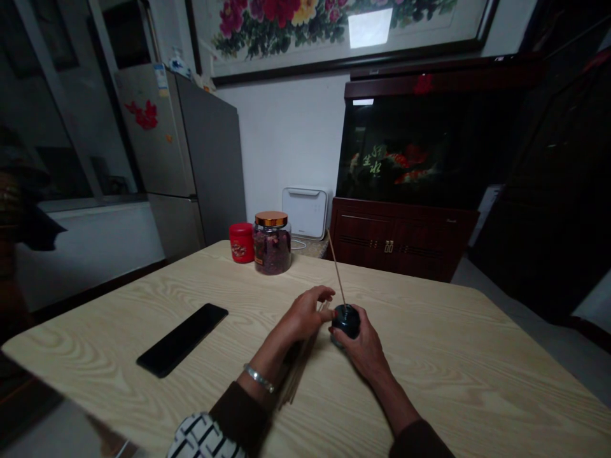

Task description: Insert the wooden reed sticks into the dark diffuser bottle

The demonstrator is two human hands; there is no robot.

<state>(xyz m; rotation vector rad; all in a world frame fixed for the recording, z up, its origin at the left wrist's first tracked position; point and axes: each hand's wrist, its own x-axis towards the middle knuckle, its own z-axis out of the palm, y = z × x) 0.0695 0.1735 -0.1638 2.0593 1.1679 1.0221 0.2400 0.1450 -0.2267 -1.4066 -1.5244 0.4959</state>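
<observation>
A small dark round bottle (347,322) stands on the table with my right hand (365,346) wrapped around its side. One thin wooden stick (337,267) rises from the bottle's mouth, leaning slightly left. My left hand (305,315) is just left of the bottle, its fingers curled and its thumb reaching to the bottle's edge. A bundle of thin wooden sticks (298,375) runs through that hand and back below the wrist. The palm hides part of the bundle.
On the wooden table (458,375), a black phone (182,340) lies at the left. A red canister (242,243) and a glass jar with a copper-coloured lid (272,245) stand at the far edge. Behind are a white device (305,213), a fridge (210,152) and an aquarium (405,152).
</observation>
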